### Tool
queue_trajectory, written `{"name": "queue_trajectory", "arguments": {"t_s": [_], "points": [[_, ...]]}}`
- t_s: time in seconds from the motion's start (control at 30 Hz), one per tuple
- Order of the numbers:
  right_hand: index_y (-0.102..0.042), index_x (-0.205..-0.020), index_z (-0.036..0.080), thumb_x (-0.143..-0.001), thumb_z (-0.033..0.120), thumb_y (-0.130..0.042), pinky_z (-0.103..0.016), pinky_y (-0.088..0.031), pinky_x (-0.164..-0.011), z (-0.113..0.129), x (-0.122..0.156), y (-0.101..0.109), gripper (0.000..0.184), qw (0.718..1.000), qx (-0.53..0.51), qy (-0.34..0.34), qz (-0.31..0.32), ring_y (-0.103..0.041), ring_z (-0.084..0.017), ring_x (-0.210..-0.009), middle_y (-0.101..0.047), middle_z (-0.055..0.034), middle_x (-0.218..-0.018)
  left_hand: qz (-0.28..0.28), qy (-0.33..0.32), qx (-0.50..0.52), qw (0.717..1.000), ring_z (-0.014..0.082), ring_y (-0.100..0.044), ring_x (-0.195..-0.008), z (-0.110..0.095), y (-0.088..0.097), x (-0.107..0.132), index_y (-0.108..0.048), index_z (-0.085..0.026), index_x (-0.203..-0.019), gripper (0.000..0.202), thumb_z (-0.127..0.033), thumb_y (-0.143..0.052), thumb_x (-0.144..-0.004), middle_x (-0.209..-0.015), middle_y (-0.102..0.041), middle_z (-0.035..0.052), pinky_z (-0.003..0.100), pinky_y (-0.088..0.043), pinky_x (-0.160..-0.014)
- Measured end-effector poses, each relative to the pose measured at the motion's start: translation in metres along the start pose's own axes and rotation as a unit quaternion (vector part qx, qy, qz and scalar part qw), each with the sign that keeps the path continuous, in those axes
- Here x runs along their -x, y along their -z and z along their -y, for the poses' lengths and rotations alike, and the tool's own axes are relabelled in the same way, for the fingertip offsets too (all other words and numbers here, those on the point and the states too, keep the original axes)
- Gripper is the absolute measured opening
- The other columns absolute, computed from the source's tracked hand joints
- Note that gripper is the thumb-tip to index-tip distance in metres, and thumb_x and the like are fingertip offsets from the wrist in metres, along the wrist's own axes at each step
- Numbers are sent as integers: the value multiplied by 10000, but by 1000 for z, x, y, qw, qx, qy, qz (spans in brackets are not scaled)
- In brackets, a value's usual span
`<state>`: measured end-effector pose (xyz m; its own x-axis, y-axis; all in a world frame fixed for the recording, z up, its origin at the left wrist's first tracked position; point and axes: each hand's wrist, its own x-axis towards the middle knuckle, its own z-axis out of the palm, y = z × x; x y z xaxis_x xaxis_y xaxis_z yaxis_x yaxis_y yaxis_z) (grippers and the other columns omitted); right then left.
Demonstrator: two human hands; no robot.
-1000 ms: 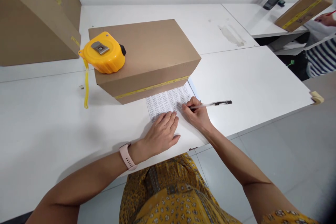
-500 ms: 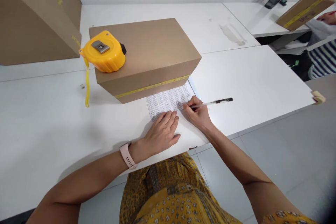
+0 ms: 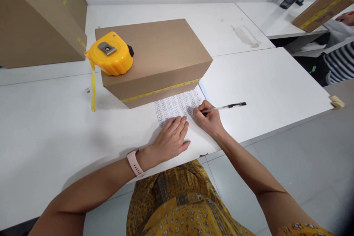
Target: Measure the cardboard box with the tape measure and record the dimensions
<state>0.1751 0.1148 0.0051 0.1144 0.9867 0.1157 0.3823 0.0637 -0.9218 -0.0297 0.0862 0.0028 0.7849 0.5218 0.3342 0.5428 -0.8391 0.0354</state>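
Note:
A paper covered in rows of small handwriting point(image 3: 177, 105) lies on the white table, its far part hidden under a cardboard box point(image 3: 155, 48). My left hand point(image 3: 172, 138) rests flat on the near left part of the paper, fingers stretched out and thumb apart. Pinched in my right hand point(image 3: 209, 118) is a clear pen with a black end point(image 3: 228, 107), its tip down at the paper's right side. On the box's left end sits a yellow tape measure point(image 3: 112, 54), its yellow strap hanging over the side.
A larger cardboard box point(image 3: 41, 29) stands at the back left of the white table point(image 3: 41, 129). At the far right, another person's hand point(image 3: 345, 18) is near a taped box point(image 3: 318, 13). The table's front edge runs close to my body.
The view has shifted very slightly. Both hands, the pen and the box keep practically the same places.

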Motion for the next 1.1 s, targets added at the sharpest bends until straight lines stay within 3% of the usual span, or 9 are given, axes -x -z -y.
{"name": "queue_trajectory", "arguments": {"t_s": [0.17,1.1], "points": [[-425,-655,241,-844,301,-655,-299,-311,-570,1,0,0,304,1000,-1,-4,-6,-378,-124,-588,-411,52,-610,20,7,8,1000,354,-590,-1331,0,0,0,-625,-11,-1312,506,-401,-534,-1002,-1436,-617,248,473,-430,-1131],[-430,-660,236,-834,261,-647,-281,-271,-529,-3,-3,1,280,1000,-14,18,-12,-341,-100,-545,-390,72,-576,2,-3,-3,1000,367,-598,-1315,0,-1,0,-627,23,-1280,509,-392,-539,-998,-1412,-626,271,476,-443,-1119]]}}
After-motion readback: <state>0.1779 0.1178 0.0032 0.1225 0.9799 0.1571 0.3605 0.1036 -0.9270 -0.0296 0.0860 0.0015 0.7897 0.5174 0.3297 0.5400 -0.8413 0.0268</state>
